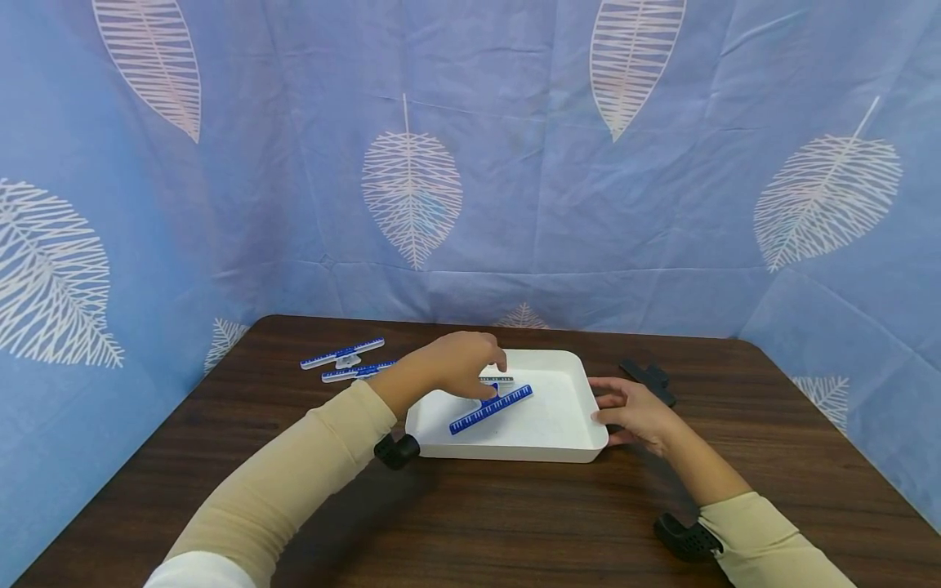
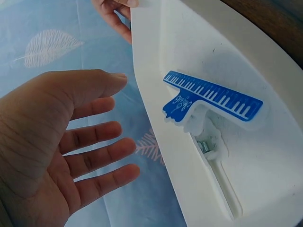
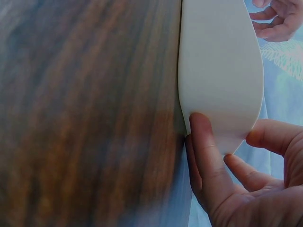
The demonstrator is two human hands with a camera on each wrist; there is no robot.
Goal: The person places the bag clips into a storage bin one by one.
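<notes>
My left hand [image 1: 465,366] hovers over the left part of a white tray [image 1: 562,437]. In the left wrist view its fingers [image 2: 102,137] are spread and relaxed, holding nothing. Inside the tray lies a blue sheet-music clip [image 1: 491,410] with a piano-key pattern. A whitish clip [image 1: 498,379] sits just behind it, partly hidden by my left hand in the head view. At the tray's right end my right hand [image 1: 634,415] grips the wall, thumb at the rim and fingers against the outside [image 3: 206,146].
Two more blue clips [image 1: 342,354] lie on the dark wooden table [image 1: 515,531] left of the tray, one partly behind the left forearm. Black clips [image 1: 650,380] lie beyond my right hand. A blue leaf-patterned curtain [image 1: 500,204] hangs behind the table.
</notes>
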